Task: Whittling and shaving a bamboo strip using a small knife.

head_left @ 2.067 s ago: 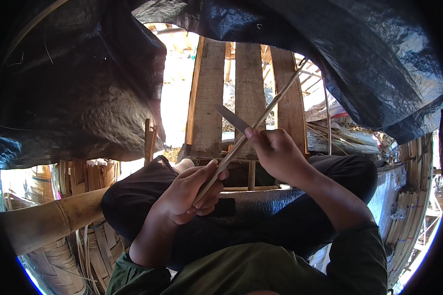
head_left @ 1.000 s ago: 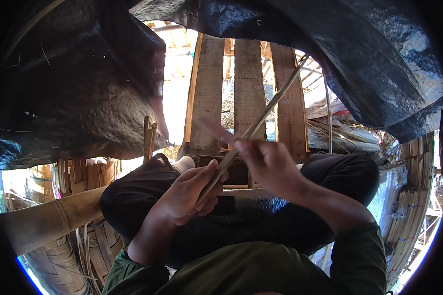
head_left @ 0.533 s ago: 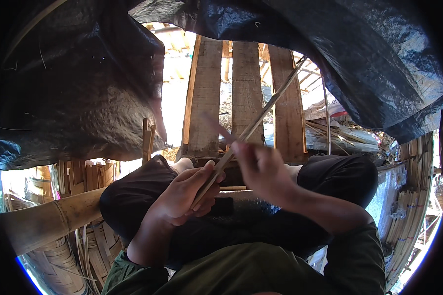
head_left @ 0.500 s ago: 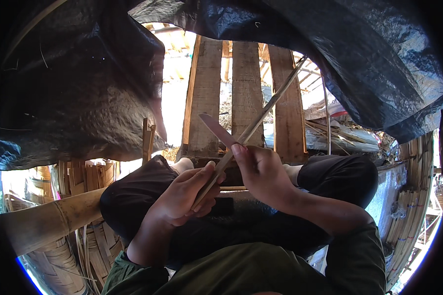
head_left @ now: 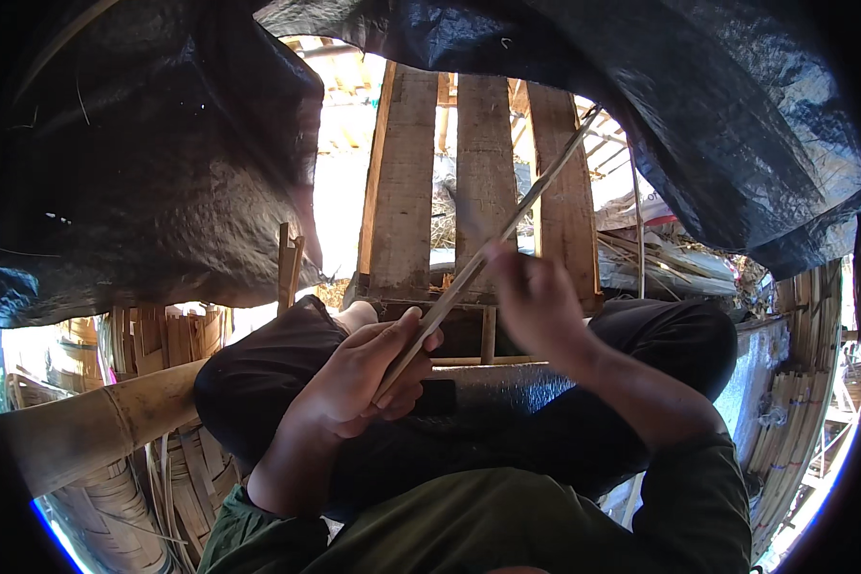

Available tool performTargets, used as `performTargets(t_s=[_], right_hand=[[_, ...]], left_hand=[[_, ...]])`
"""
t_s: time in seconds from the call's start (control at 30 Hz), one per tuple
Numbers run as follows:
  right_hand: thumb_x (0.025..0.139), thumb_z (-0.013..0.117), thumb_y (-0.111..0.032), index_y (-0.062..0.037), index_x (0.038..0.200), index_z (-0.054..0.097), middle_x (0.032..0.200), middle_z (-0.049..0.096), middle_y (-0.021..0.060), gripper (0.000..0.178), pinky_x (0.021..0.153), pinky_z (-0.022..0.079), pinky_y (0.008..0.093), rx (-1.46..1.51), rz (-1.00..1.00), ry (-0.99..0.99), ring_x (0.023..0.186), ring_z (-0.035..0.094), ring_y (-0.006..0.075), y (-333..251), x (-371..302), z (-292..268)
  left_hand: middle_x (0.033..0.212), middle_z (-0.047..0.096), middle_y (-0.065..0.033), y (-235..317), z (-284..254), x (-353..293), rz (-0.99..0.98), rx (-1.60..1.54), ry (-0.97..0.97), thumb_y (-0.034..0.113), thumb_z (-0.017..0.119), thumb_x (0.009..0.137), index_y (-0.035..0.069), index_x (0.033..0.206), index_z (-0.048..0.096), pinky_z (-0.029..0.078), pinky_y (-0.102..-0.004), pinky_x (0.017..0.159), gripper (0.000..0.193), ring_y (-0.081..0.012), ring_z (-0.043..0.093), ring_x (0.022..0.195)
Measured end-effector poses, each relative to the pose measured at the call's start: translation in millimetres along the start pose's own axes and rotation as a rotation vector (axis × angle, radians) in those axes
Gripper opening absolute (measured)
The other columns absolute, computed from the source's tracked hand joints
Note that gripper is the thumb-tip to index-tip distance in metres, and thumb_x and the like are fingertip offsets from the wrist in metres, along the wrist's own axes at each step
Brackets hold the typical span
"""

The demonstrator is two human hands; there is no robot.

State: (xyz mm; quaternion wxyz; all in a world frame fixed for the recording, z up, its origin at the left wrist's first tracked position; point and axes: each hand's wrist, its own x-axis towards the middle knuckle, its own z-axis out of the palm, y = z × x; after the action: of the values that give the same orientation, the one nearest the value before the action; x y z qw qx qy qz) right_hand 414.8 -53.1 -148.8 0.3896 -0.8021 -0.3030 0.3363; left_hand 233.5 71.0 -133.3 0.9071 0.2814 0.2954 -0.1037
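Observation:
A long, thin bamboo strip [head_left: 552,174] slants across in front of me, from near my lap up to the far right. My left hand [head_left: 362,371] is closed around its lower end, thumb on top. Farther up the strip, my right hand [head_left: 542,304] is closed on a knife [head_left: 467,214], whose handle is hidden in the fingers. Motion smears both the blade and this hand. The blade points up and to the left, crossing close to the strip; whether it touches the strip I cannot tell.
Upright wooden planks [head_left: 483,143] stand ahead between my knees. Black plastic sheeting [head_left: 163,163] hangs at the left and top right. A thick bamboo pole [head_left: 96,426] lies by my left knee, above woven bamboo [head_left: 115,517]. Bundled strips [head_left: 789,421] stand at the right.
My right hand and the knife have moved up and away along the strip, and are now blurred. My left hand keeps its hold in almost the same place.

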Motion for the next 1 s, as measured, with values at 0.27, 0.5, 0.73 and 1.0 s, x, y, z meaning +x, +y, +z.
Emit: performTargets(t_s=[0.27, 0.5, 0.73, 1.0], right_hand=[[0.103, 0.043, -0.039, -0.0002, 0.076, 0.058, 0.050, 0.042, 0.0007, 0.049, 0.042, 0.032, 0.0319, 0.031, -0.022, -0.015, 0.044, 0.040, 0.0082, -5.6, -4.8, 6.8], [0.102, 0.048, -0.030, -0.0006, 0.076, 0.059, 0.054, 0.055, 0.0103, 0.041, 0.042, 0.038, 0.0355, -0.092, 0.101, -0.087, 0.045, 0.054, 0.0167, -11.4, 0.3, -10.6], [0.103, 0.043, -0.041, -0.0014, 0.081, 0.064, 0.047, 0.047, 0.0038, 0.050, 0.041, 0.036, 0.0333, -0.028, 0.098, -0.125, 0.043, 0.048, 0.0127, -10.0, 2.2, -13.5], [0.104, 0.042, -0.036, -0.0019, 0.089, 0.064, 0.053, 0.051, 0.0055, 0.043, 0.044, 0.041, 0.0333, -0.074, -0.170, 0.016, 0.045, 0.050, 0.0115, 6.5, -12.1, 3.9]], left_hand=[[0.050, 0.036, 0.0039, -1.4, -0.9, 0.3, 0.001, 0.004, 0.011, 0.038, 0.031, 0.107, 0.008, 0.100, 0.051, 0.023, -0.0210, 0.036, 0.036, -0.0052, 0.026, 0.034], [0.052, 0.039, 0.0039, -5.1, -3.1, -0.2, 0.025, -0.041, -0.051, 0.038, 0.032, 0.107, 0.006, 0.100, 0.053, 0.024, -0.0212, 0.035, 0.038, -0.0052, 0.029, 0.035], [0.049, 0.036, 0.0033, -4.8, 1.4, 0.5, 0.005, 0.037, 0.058, 0.036, 0.030, 0.107, 0.010, 0.101, 0.049, 0.023, -0.0210, 0.036, 0.033, -0.0051, 0.026, 0.034], [0.047, 0.033, 0.0039, -6.9, -2.0, 2.9, -0.007, -0.032, -0.012, 0.038, 0.029, 0.107, 0.008, 0.099, 0.052, 0.022, -0.0222, 0.035, 0.039, -0.0064, 0.026, 0.033]])
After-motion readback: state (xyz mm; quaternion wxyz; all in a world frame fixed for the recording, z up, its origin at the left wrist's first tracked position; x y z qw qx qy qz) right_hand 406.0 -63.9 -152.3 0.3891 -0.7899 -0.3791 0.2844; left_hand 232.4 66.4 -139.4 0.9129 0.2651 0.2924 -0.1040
